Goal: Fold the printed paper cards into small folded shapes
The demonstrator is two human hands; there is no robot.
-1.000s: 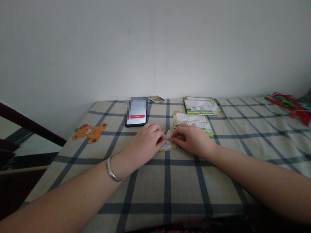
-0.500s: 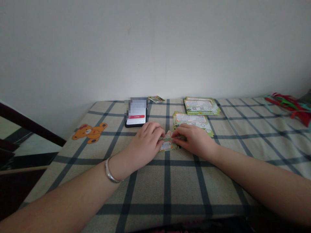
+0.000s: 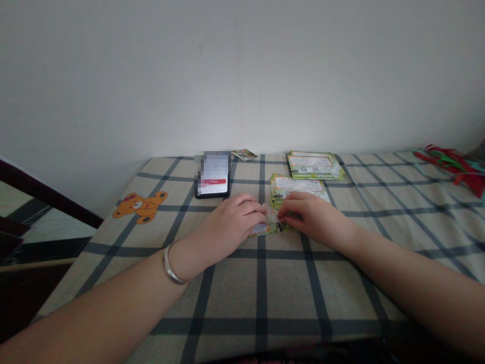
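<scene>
My left hand (image 3: 230, 222), with a silver bangle on its wrist, and my right hand (image 3: 314, 217) meet over a small green and white printed paper card (image 3: 270, 226) lying on the checked cloth (image 3: 265, 293). The fingers of both hands are curled and pinch the card's upper edge, which is partly folded up. Most of the card is hidden under the fingers. Just behind my right hand lies a stack of the same printed cards (image 3: 297, 186), with a second stack (image 3: 313, 165) farther back.
A black phone (image 3: 212, 175) with a lit screen lies behind my left hand. A small folded card (image 3: 244, 154) sits by the wall. Red and green ribbons (image 3: 454, 164) lie at the far right. An orange bear print (image 3: 141, 205) marks the cloth's left side.
Both hands have shifted slightly right along the card, and its folded edge now stands a little higher between the fingertips.
</scene>
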